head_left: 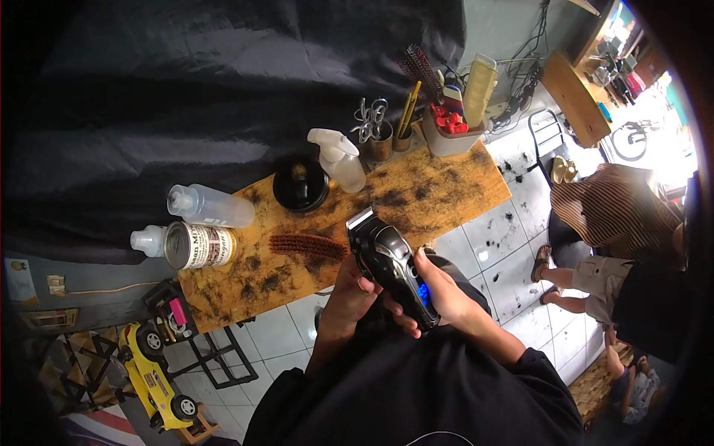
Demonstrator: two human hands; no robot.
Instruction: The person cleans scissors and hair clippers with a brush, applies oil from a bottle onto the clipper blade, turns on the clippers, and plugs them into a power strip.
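Note:
A black hair clipper (394, 267) with a silver blade and a lit blue display is held before my chest, blade end toward the table. My right hand (450, 293) wraps its lower body, thumb on top near the button and fingertips showing underneath. Against the clipper's left side, near the blade end, my left hand (349, 293) has its fingers closed; some of them are hidden. Just beyond the left hand, a brown-bristled brush (306, 245) lies on the wooden table (454, 182), which is strewn with dark hair clippings. A black round container (300, 183) stands farther back.
Along the table's back are a spray bottle (342, 160), scissors (370, 119) in a cup and a bin of combs (454, 141). A tin (201, 245) and clear bottles (212, 206) stand left. Below is a yellow toy car (154, 379). People (613, 215) are at right.

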